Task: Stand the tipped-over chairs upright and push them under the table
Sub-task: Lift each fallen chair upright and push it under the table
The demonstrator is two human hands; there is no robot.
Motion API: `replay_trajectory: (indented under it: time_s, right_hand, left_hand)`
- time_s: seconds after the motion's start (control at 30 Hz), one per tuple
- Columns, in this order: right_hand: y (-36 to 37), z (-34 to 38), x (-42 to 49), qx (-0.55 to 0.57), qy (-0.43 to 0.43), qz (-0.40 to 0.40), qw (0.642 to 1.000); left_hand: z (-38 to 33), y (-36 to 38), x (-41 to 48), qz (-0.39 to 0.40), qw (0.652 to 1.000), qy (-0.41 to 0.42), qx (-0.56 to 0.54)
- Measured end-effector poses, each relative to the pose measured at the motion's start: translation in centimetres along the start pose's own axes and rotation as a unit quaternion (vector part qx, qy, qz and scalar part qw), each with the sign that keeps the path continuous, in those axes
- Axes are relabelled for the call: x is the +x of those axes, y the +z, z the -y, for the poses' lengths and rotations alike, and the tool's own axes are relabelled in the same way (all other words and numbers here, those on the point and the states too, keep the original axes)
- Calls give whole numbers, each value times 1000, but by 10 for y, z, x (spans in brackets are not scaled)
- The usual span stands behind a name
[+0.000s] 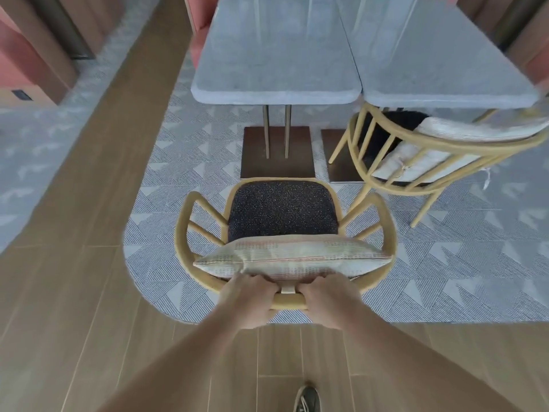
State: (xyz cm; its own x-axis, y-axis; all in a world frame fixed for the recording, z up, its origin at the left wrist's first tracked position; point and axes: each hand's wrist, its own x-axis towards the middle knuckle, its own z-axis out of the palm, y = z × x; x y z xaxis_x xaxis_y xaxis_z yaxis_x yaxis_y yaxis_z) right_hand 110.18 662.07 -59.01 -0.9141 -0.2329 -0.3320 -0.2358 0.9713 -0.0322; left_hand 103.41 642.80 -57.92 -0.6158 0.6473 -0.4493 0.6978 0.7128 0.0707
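Floor: wood planks under us, with a patterned grey rug [445, 263] spreading out beyond our grip. Two grey tables, side by side, edges nearly touching: the left table [276, 69] stands straight ahead of our hands on a square base plate [277, 162], the right table [445, 69] lies ahead and off to the right.

The near chair [190, 233] stands upright on the rug directly in front of our grip, its dark speckled seat [282, 209] facing the left table but not yet under it. A second chair [386, 162] sits ahead-right of our hands, leaning, its front tucked beneath the right table.

A pale striped cushion [292, 257] rests against the near chair's backrest, just beyond our knuckles.

Our left hand [248, 298] and right hand [329, 301] are both closed around the top rail, close together. One shoe [307, 399] shows below.
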Motion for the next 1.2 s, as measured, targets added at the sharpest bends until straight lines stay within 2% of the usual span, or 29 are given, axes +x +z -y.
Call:
replay_trajectory:
  time_s: [0.2,0.33,0.6,0.97,1.2]
  right_hand:
    - [1,-14,20,-6,-22,3,1000]
    - [-22,-34,59,-14,-29,-23,999]
    - [-54,-62,146,-23,-24,-46,998]
    - [-82,-95,232,-15,29,-42,999]
    - [-85,-134,234,-14,22,-5,1000]
  left_hand:
    - [9,-7,18,-9,1000,-21,10]
    - [30,-24,52,-41,999,-34,8]
    - [89,-59,116,-42,998,-52,-5]
    - [158,-102,195,-49,999,-5,22]
    - [144,-105,226,-55,998,21,39]
